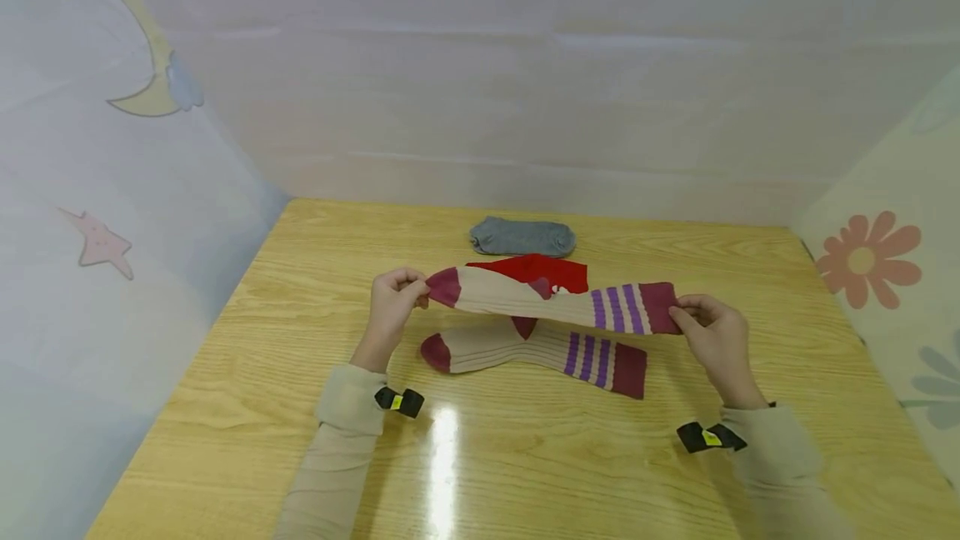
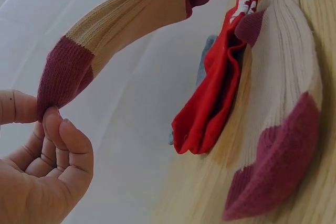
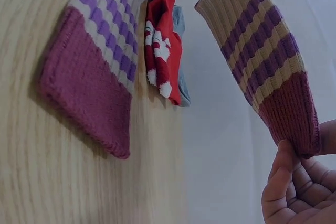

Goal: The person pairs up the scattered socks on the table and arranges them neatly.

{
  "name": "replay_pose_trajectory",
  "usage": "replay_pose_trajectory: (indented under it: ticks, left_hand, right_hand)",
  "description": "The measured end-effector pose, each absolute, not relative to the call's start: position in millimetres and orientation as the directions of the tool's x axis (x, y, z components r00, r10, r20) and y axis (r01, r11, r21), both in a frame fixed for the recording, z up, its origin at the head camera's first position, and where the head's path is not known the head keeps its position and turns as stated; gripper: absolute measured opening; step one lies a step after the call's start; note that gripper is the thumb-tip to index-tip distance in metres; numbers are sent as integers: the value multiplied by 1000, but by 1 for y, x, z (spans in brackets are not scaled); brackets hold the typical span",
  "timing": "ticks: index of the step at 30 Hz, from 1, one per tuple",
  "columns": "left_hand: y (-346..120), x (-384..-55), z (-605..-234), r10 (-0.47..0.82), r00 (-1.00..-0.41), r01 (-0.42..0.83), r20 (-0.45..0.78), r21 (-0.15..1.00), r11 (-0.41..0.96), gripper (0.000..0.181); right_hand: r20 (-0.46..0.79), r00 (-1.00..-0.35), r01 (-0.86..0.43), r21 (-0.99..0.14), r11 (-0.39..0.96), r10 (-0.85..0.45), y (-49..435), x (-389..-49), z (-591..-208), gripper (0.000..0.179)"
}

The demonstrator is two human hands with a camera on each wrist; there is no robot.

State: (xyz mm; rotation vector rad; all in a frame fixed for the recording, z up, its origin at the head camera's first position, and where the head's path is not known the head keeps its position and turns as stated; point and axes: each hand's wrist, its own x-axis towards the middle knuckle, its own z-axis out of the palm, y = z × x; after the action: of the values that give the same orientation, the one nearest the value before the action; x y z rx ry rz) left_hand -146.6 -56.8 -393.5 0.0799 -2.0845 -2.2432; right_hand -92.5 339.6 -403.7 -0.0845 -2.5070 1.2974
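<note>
A cream sock (image 1: 510,294) with maroon toe, heel and cuff and purple stripes is stretched sideways above the table. My left hand (image 1: 393,307) pinches its toe between thumb and fingers, as the left wrist view also shows. At the other end my right hand (image 1: 716,344) pinches the maroon cuff (image 3: 291,114). Beneath it, a matching sock (image 1: 495,348) lies flat on the table, toe to the left. Behind these is a red sock (image 1: 573,275) with white patches, partly covered in the head view by the raised sock.
Farther back on the wooden table (image 1: 300,407) lies a folded grey sock (image 1: 522,237). A pale cloth wall (image 1: 480,107) rises behind the table's far edge, and printed cloth stands at both sides.
</note>
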Motion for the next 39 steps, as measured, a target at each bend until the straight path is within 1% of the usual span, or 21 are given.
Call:
replay_pose_trajectory:
  ticks: [8, 13, 15, 20, 24, 26, 28, 39]
  left_hand:
    - [-59, -146, -400, -103, -995, 2, -6, 997, -75, 7]
    - [-61, -145, -404, -100, -995, -5, -12, 998, -65, 7]
    - [-62, -145, -405, -98, -995, -17, -22, 999, -52, 7]
    - [-64, -143, -409, -99, -994, -50, -53, 998, -41, 7]
    - [-64, -142, -412, -104, -992, -67, -72, 997, -47, 6]
    - [-64, -142, -414, -109, -991, -75, -80, 996, -50, 6]
    - [-64, -141, -415, -113, -990, -84, -89, 995, -47, 6]
    - [-66, -137, -424, -105, -987, -124, -120, 992, 33, 6]
  right_hand:
    - [231, -951, -76, -815, 575, 203, 341, -95, -415, 19]
    - [219, -954, -77, -840, 537, 205, 356, -104, -445, 19]
    - [202, -955, -61, -847, 528, 215, 357, -106, -451, 20]
    - [149, -957, 7, -846, 533, 249, 341, -98, -435, 22]
    - [131, -962, 26, -829, 558, 240, 334, -94, -427, 20]
    - [135, -965, 22, -815, 579, 227, 333, -93, -428, 20]
    - [130, -964, 26, -821, 570, 233, 332, -93, -431, 20]
    - [144, -973, -16, -818, 575, 178, 329, -91, -435, 19]
